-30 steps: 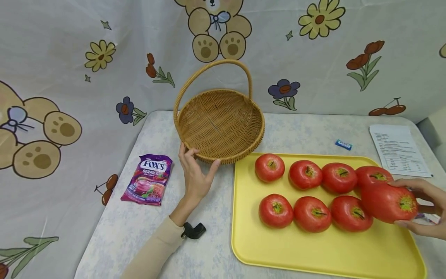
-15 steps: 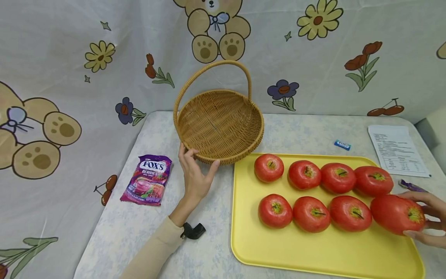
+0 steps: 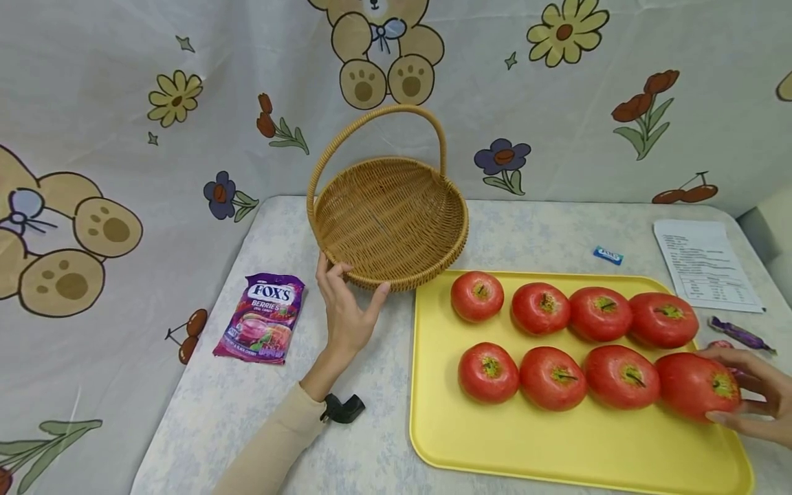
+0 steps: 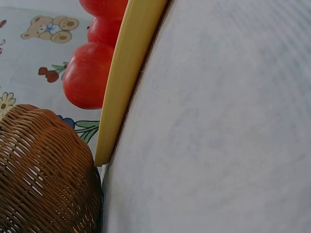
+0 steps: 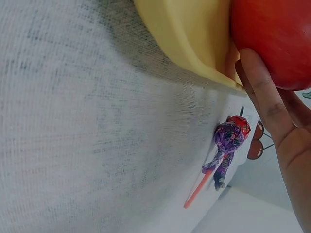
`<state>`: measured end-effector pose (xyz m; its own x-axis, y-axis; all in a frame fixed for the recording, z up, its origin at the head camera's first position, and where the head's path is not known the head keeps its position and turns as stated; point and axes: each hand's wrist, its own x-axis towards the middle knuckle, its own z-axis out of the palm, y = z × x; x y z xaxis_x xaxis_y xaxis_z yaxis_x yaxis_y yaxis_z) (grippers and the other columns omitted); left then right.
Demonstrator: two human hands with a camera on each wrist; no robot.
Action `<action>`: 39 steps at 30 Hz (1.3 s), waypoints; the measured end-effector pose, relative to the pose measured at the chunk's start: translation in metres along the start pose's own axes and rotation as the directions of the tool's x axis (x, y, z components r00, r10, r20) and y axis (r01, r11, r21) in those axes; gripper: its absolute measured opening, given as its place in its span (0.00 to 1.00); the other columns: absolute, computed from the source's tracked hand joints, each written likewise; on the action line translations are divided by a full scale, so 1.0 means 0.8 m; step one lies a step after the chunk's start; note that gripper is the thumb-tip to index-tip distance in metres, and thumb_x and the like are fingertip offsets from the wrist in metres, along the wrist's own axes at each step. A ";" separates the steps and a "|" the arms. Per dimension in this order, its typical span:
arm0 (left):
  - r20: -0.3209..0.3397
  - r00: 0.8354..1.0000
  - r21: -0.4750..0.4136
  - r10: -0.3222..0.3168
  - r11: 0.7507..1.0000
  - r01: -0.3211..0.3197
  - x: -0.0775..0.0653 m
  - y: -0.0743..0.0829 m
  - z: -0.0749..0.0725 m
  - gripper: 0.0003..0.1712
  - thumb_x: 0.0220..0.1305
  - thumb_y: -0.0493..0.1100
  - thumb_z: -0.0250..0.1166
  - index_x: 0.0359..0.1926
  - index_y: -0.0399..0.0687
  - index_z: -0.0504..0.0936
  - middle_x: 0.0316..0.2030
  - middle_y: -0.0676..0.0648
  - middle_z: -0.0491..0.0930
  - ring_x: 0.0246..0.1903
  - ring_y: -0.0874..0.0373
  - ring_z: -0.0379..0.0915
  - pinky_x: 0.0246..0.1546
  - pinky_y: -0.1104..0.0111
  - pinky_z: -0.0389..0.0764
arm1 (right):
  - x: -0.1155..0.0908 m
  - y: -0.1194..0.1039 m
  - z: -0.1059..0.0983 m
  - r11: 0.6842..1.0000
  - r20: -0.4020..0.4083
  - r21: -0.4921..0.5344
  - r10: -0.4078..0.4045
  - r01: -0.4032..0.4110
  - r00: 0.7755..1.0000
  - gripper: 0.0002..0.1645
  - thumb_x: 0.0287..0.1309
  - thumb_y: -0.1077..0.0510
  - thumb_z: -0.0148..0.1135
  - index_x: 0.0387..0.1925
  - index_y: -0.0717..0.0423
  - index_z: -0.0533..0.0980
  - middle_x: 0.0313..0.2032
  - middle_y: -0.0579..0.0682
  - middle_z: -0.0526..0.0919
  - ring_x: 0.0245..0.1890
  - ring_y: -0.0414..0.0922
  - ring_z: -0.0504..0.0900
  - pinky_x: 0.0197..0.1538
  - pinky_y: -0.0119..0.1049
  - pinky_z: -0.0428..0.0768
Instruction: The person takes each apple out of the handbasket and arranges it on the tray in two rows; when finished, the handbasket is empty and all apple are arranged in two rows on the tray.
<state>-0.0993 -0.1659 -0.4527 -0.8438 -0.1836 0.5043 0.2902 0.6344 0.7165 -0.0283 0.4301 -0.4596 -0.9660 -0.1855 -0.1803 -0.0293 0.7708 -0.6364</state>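
Note:
My right hand (image 3: 757,388) holds a red apple (image 3: 693,385) between thumb and fingers, at the right end of the front row on the yellow tray (image 3: 544,447). That apple sits beside its neighbour, low over the tray's right edge. In the right wrist view, fingers (image 5: 265,92) lie along the underside of the red apple (image 5: 277,41). At the left, my left hand (image 3: 349,313) grips the lower rim of the wicker basket (image 3: 390,220), its thumb on the front rim and the other fingers at the left side. The basket's inside shows bare weave.
Several more apples (image 3: 553,378) stand in two rows on the tray. A purple candy bag (image 3: 262,318) lies left of the basket. Behind the tray are a small blue candy (image 3: 608,256) and a printed sheet (image 3: 708,265). A wrapped lollipop (image 5: 231,136) lies beyond the tray's right side.
My right hand has brought the apple down and slightly forward, from over the back row to the right end of the front row. The left hand and basket have stayed put.

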 end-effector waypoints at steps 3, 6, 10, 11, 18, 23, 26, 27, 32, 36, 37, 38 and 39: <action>-0.002 1.000 -0.001 -0.004 1.000 0.004 0.000 0.000 0.000 0.37 0.63 0.67 0.59 0.51 0.41 0.56 0.74 0.33 0.37 0.76 0.43 0.29 0.66 0.35 0.52 | 0.003 -0.008 -0.004 0.999 0.052 -0.025 0.035 -0.033 0.998 0.51 0.40 0.60 0.80 0.65 0.45 0.62 0.46 0.14 0.58 0.36 0.14 0.63 0.28 0.32 0.83; -0.003 1.000 0.000 -0.009 1.000 0.009 0.000 0.000 0.000 0.38 0.63 0.68 0.58 0.51 0.41 0.56 0.74 0.34 0.37 0.76 0.44 0.29 0.66 0.36 0.53 | 0.005 -0.015 -0.006 0.999 0.102 -0.028 0.040 -0.037 0.994 0.50 0.44 0.59 0.78 0.66 0.48 0.60 0.45 0.13 0.58 0.36 0.16 0.65 0.31 0.35 0.83; -0.001 1.000 -0.005 -0.008 1.000 0.008 0.000 0.001 0.001 0.38 0.63 0.67 0.59 0.51 0.41 0.57 0.74 0.34 0.36 0.76 0.44 0.29 0.66 0.36 0.53 | 0.006 -0.024 -0.006 1.000 0.129 -0.018 -0.001 0.003 0.992 0.49 0.46 0.62 0.76 0.67 0.53 0.60 0.45 0.14 0.59 0.37 0.16 0.65 0.31 0.35 0.83; -0.001 1.000 -0.006 -0.007 1.000 0.007 0.000 0.001 0.001 0.38 0.63 0.67 0.59 0.51 0.41 0.57 0.74 0.34 0.36 0.76 0.44 0.29 0.66 0.36 0.52 | 0.006 -0.025 -0.005 1.000 0.130 -0.017 -0.009 0.011 0.991 0.49 0.46 0.63 0.76 0.67 0.52 0.60 0.46 0.15 0.59 0.37 0.16 0.64 0.31 0.33 0.83; 0.006 1.000 -0.009 -0.013 1.000 0.013 0.000 0.003 0.000 0.38 0.63 0.67 0.59 0.52 0.42 0.56 0.75 0.35 0.35 0.76 0.45 0.28 0.66 0.36 0.51 | 0.007 -0.034 0.000 0.999 0.149 -0.049 0.015 -0.008 0.989 0.50 0.49 0.59 0.75 0.69 0.49 0.58 0.46 0.15 0.55 0.34 0.23 0.66 0.31 0.27 0.80; 0.010 1.000 -0.009 -0.021 1.000 0.021 0.000 0.002 0.000 0.37 0.63 0.66 0.60 0.52 0.42 0.56 0.75 0.35 0.35 0.76 0.43 0.28 0.66 0.35 0.52 | 0.011 -0.039 0.000 0.995 0.176 -0.089 0.054 -0.039 0.983 0.52 0.50 0.55 0.75 0.71 0.53 0.54 0.53 0.34 0.62 0.34 0.23 0.66 0.33 0.27 0.79; 0.014 1.000 -0.008 -0.023 1.000 0.024 -0.001 0.002 0.000 0.37 0.63 0.66 0.60 0.52 0.42 0.56 0.75 0.35 0.35 0.76 0.42 0.28 0.65 0.34 0.52 | 0.011 -0.041 0.000 0.993 0.200 -0.100 0.076 -0.057 0.977 0.53 0.52 0.53 0.74 0.71 0.53 0.53 0.54 0.49 0.63 0.35 0.21 0.65 0.34 0.26 0.78; 0.016 1.000 -0.007 -0.024 1.000 0.024 -0.001 0.002 -0.001 0.37 0.63 0.66 0.60 0.52 0.42 0.56 0.75 0.35 0.35 0.76 0.42 0.28 0.65 0.34 0.52 | 0.011 -0.041 0.000 0.994 0.204 -0.098 0.077 -0.058 0.976 0.53 0.52 0.53 0.74 0.72 0.52 0.53 0.54 0.47 0.64 0.35 0.20 0.66 0.34 0.26 0.78; 0.013 1.000 -0.005 -0.026 1.000 0.026 -0.001 0.002 -0.001 0.37 0.63 0.65 0.61 0.52 0.42 0.56 0.75 0.35 0.35 0.76 0.43 0.29 0.65 0.35 0.52 | 0.009 -0.042 0.003 0.994 0.172 -0.102 0.050 -0.033 0.984 0.52 0.51 0.54 0.74 0.71 0.53 0.54 0.52 0.35 0.63 0.34 0.23 0.68 0.32 0.27 0.77; 0.010 1.000 -0.007 -0.023 1.000 0.023 0.000 0.003 -0.001 0.37 0.63 0.65 0.61 0.52 0.42 0.56 0.75 0.35 0.35 0.76 0.43 0.29 0.65 0.35 0.53 | 0.011 -0.045 0.001 0.990 0.178 -0.130 0.072 -0.049 0.981 0.54 0.52 0.52 0.74 0.72 0.56 0.52 0.56 0.59 0.66 0.33 0.22 0.68 0.32 0.27 0.77; 0.009 1.000 -0.007 -0.023 1.000 0.023 -0.001 0.003 -0.001 0.37 0.63 0.65 0.61 0.52 0.42 0.56 0.75 0.35 0.35 0.76 0.43 0.29 0.65 0.35 0.53 | 0.011 -0.046 0.000 0.989 0.182 -0.138 0.080 -0.055 0.980 0.55 0.52 0.51 0.74 0.73 0.57 0.51 0.56 0.65 0.65 0.33 0.22 0.68 0.32 0.28 0.77; 0.008 1.000 -0.007 -0.022 1.000 0.022 -0.001 0.003 0.000 0.37 0.63 0.65 0.61 0.52 0.42 0.56 0.74 0.34 0.35 0.76 0.42 0.29 0.65 0.35 0.53 | 0.012 -0.047 0.000 0.988 0.185 -0.144 0.084 -0.057 0.979 0.55 0.53 0.51 0.73 0.73 0.59 0.51 0.56 0.67 0.65 0.35 0.26 0.71 0.31 0.28 0.77; 0.007 1.000 -0.007 -0.022 1.000 0.022 -0.001 0.003 0.000 0.37 0.63 0.66 0.61 0.52 0.42 0.56 0.74 0.34 0.35 0.76 0.42 0.29 0.65 0.35 0.53 | 0.012 -0.048 -0.001 0.987 0.190 -0.151 0.089 -0.061 0.978 0.56 0.53 0.50 0.73 0.73 0.60 0.50 0.57 0.68 0.65 0.37 0.29 0.73 0.31 0.29 0.77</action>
<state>-0.0981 -0.1647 -0.4512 -0.8532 -0.1916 0.4851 0.2752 0.6247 0.7307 -0.0367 0.3991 -0.4362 -0.8982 -0.2287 -0.3756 -0.0092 0.8637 -0.5039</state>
